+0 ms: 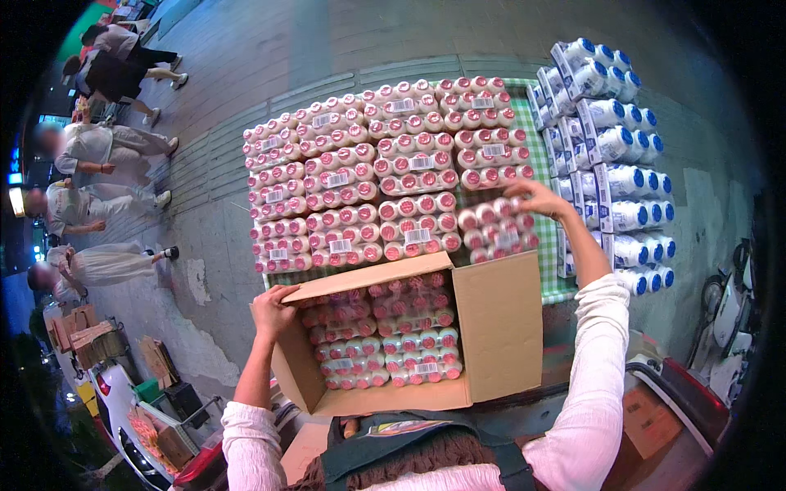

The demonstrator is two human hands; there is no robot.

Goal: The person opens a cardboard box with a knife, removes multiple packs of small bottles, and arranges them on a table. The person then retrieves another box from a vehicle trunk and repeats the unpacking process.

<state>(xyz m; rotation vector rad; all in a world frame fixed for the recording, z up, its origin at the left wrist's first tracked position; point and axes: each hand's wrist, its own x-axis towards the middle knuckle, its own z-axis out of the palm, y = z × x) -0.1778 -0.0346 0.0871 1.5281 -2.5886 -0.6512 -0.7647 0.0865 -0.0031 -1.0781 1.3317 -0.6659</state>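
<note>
My left hand [274, 311] grips the upper left flap edge of an open cardboard box [498, 325]. Several shrink-wrapped packs of small red-capped bottles [424, 356] lie inside it. My right hand [533, 197] is at the top of another red-capped bottle pack [498, 228], just beyond the box's right flap; blur hides the exact grip. That pack is tilted, beside rows of similar wrapped packs [338, 178] standing on a green checked cloth [539, 138].
Stacked packs of blue-capped white bottles [620, 178] stand along the right edge of the cloth. Several people [110, 147] are on the paving at the left. A parked scooter [727, 313] is at far right, and flattened cardboard [92, 334] lies at lower left.
</note>
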